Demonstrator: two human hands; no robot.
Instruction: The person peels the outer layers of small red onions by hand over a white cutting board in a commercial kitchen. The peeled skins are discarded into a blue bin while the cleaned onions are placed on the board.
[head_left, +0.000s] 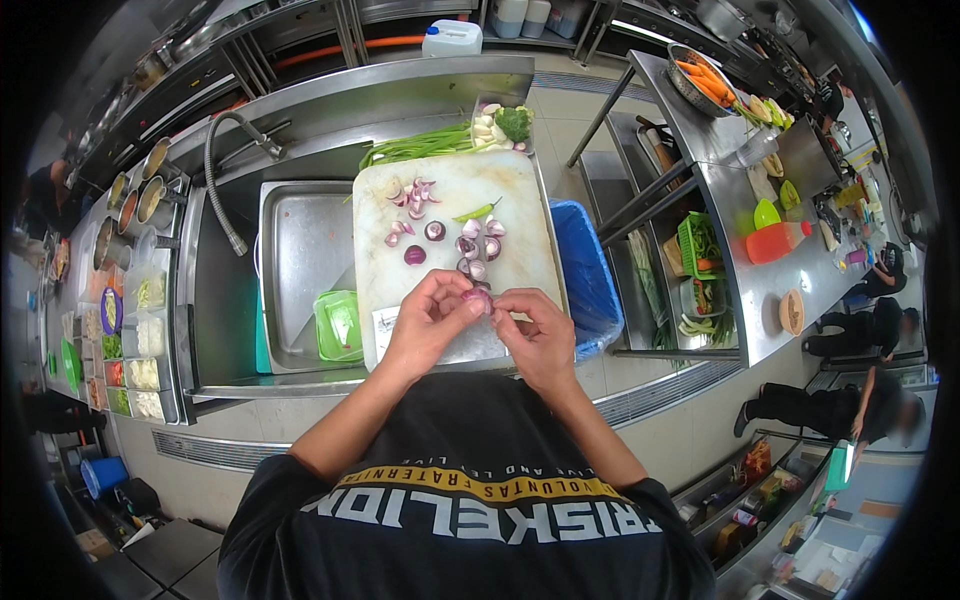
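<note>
Between the fingertips of my left hand (433, 315) is a small red onion (478, 300). The thumb and fingers of my right hand (534, 330) pinch its right side. Both hands are over the near part of a white cutting board (435, 277). Beyond them lie cut red onion pieces (469, 247), a whole-looking red onion (415, 255) and another with a pale cut end (435, 230). Purple skins or slivers (411, 196) are heaped farther back. A green chili pepper (478, 210) lies at the right. Below my hands, the wide blade of a cleaver or similar tool (480, 346) is partly hidden.
Left of the board is a sink with a steel pan (300, 217) and a green container (337, 326). Spring onions (420, 146) and a tub of garlic and broccoli (502, 127) stand behind. A blue-lined bin (589, 277) is at the right, near a steel table (750, 300). Several people work farther off.
</note>
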